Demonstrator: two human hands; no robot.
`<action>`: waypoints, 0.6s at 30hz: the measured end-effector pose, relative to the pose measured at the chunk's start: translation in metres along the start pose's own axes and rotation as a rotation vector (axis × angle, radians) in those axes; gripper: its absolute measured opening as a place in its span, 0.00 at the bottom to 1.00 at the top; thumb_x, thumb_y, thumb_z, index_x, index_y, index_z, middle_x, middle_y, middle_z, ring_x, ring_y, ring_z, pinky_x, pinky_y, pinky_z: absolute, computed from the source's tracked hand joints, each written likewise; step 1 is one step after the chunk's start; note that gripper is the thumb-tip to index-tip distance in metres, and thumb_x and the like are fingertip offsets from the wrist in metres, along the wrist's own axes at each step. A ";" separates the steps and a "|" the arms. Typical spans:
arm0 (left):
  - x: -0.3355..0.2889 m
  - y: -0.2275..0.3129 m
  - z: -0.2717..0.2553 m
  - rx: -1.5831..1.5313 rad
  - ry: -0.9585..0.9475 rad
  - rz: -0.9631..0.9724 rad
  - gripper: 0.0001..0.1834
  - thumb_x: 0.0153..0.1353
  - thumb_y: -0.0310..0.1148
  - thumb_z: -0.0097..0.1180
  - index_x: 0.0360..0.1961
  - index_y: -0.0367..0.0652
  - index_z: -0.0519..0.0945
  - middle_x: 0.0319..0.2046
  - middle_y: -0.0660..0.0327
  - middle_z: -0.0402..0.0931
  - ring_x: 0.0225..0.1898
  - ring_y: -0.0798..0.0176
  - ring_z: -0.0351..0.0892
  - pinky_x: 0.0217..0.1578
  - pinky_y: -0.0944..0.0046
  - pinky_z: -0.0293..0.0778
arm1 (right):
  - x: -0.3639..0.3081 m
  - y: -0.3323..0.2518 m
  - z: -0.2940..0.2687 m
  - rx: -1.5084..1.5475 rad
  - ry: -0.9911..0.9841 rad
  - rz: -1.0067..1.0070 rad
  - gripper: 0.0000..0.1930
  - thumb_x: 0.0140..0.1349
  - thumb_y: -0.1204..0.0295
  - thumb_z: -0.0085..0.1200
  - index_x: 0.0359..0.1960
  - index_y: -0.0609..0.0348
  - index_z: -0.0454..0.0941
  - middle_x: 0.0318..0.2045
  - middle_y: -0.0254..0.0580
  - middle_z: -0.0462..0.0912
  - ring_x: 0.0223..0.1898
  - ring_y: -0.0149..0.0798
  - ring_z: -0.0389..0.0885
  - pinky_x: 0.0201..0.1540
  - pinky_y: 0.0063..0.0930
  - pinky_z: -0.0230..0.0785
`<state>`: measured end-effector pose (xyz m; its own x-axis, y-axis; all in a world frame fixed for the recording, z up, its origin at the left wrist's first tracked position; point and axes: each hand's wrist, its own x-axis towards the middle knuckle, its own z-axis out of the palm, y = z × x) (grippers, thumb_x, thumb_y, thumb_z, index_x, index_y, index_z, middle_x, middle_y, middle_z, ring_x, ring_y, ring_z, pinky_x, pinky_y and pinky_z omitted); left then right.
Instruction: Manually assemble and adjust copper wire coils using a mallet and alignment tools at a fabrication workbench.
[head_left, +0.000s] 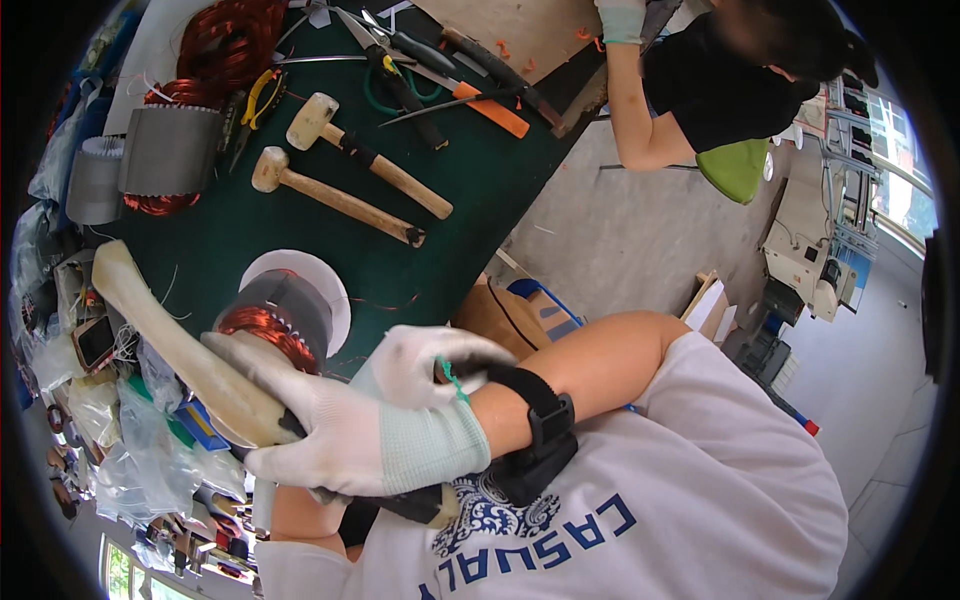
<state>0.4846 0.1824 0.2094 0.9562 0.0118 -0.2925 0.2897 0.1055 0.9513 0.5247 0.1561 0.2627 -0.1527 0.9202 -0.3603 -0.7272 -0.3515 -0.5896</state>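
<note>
Right hand [335,428]: white glove with a pale green cuff, fingers wrapped round the tool; we recorded it as gripping. Black strap [545,405] on the wrist behind it.

Long pale tool [180,345]: smooth, slanting from the right hand toward the far left, its rounded end free of the hand. Below the glove we saw a dark bar [405,503] with a pale tip — we could not tell whether it belonged to the same piece.

Left hand [425,365]: gloved alike, partly behind the right one, its bent fingers pointing right. It was blurred, and we could not tell whether it held anything.

Grey core [295,300]: at the near edge of the dark green worktop [455,245], just beyond the right hand, with copper wire [250,322] wound in it and a white ring [339,300] about it.

Farther off on the worktop we listed two mallets [340,202], side by side; yellow-handled pliers [258,102]; and an orange-handled tool [490,108]. At the far left stood a larger grey cylinder [170,155], a smaller one [95,185] beside it, and a copper wire bundle [232,45] beyond.

Far right: a co-worker in a black top [715,95] — near a green seat [735,172].
</note>
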 end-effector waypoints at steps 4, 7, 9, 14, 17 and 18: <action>0.030 0.013 0.020 0.172 0.278 0.189 0.14 0.53 0.20 0.64 0.41 0.46 0.89 0.31 0.56 0.85 0.28 0.61 0.84 0.30 0.66 0.78 | -0.001 -0.001 0.002 0.076 -0.042 0.072 0.50 0.59 0.69 0.60 0.79 0.64 0.43 0.71 0.59 0.63 0.74 0.43 0.59 0.74 0.31 0.52; 0.027 -0.006 0.025 0.215 0.292 0.271 0.16 0.60 0.27 0.62 0.50 0.43 0.84 0.28 0.60 0.82 0.30 0.58 0.83 0.34 0.62 0.80 | 0.008 0.012 -0.001 -0.126 0.031 -0.169 0.50 0.56 0.70 0.59 0.80 0.51 0.45 0.59 0.59 0.74 0.63 0.46 0.74 0.69 0.32 0.63; 0.013 -0.008 0.012 -0.187 0.228 -0.053 0.17 0.63 0.26 0.59 0.54 0.41 0.83 0.32 0.61 0.82 0.33 0.63 0.83 0.37 0.66 0.79 | 0.010 -0.008 -0.019 -0.049 0.087 -0.103 0.51 0.58 0.68 0.62 0.80 0.60 0.45 0.68 0.57 0.66 0.65 0.43 0.72 0.67 0.31 0.65; -0.028 -0.024 0.016 -0.740 0.365 -0.142 0.21 0.76 0.26 0.45 0.67 0.36 0.69 0.49 0.59 0.79 0.48 0.67 0.80 0.51 0.68 0.77 | 0.037 -0.029 -0.035 -0.074 0.293 -0.089 0.50 0.61 0.69 0.62 0.81 0.55 0.42 0.42 0.40 0.81 0.25 0.28 0.80 0.25 0.24 0.74; -0.058 -0.026 0.030 -0.426 0.495 -0.023 0.20 0.71 0.26 0.50 0.62 0.36 0.72 0.49 0.55 0.79 0.47 0.58 0.81 0.51 0.61 0.79 | 0.032 -0.044 -0.046 0.109 0.367 -0.079 0.47 0.63 0.70 0.60 0.80 0.50 0.44 0.33 0.44 0.79 0.17 0.29 0.75 0.20 0.25 0.72; -0.080 -0.032 0.031 0.113 0.516 0.012 0.20 0.64 0.26 0.57 0.57 0.36 0.76 0.47 0.53 0.81 0.45 0.52 0.82 0.50 0.56 0.79 | 0.032 -0.048 -0.059 0.073 0.385 -0.128 0.46 0.65 0.70 0.59 0.80 0.50 0.43 0.34 0.42 0.79 0.17 0.29 0.74 0.21 0.25 0.73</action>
<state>0.4003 0.1473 0.2051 0.8229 0.5030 -0.2641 0.3084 -0.0051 0.9512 0.5942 0.1918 0.2364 0.1932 0.8194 -0.5397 -0.7720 -0.2125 -0.5990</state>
